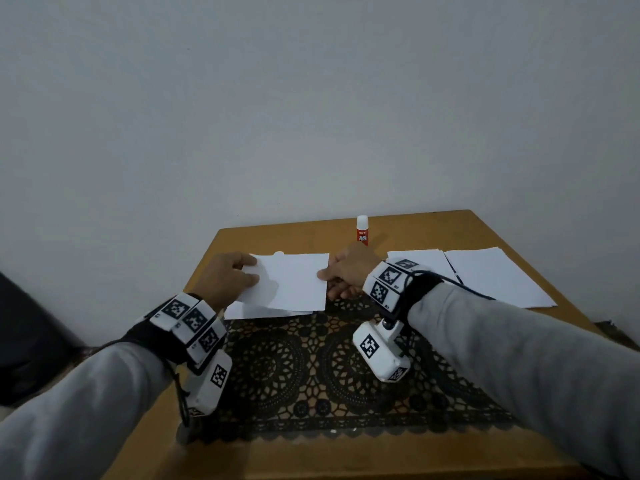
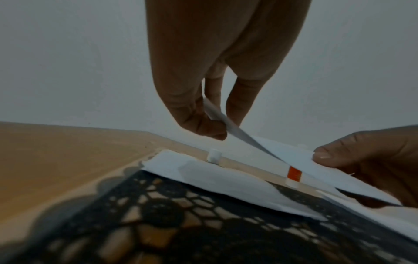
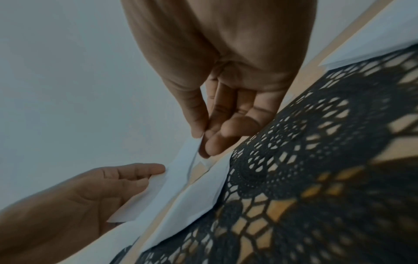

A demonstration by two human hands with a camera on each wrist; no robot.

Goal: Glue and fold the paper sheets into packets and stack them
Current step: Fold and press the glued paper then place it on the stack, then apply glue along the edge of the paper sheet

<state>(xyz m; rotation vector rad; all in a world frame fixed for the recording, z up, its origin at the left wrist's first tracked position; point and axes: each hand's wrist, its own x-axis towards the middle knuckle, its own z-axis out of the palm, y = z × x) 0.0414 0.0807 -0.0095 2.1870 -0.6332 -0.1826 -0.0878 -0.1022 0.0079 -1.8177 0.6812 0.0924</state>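
White folded paper [image 1: 292,280] pinched by left hand [image 1: 228,277] and right hand [image 1: 348,271], glue stick [image 1: 362,229] base hidden.

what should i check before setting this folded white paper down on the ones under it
1. Left hand pinches the folded white paper packet: ok.
2. Right hand pinches the opposite edge: ok.
3. Packet held clear above the white sheets lying below: ok.
4. Glued seam stuck down: cannot tell.
5. Red-and-white glue stick upright beyond the packet, out of the way: ok.
6. Small white cap beside the lower sheets, near the landing spot: not ok.
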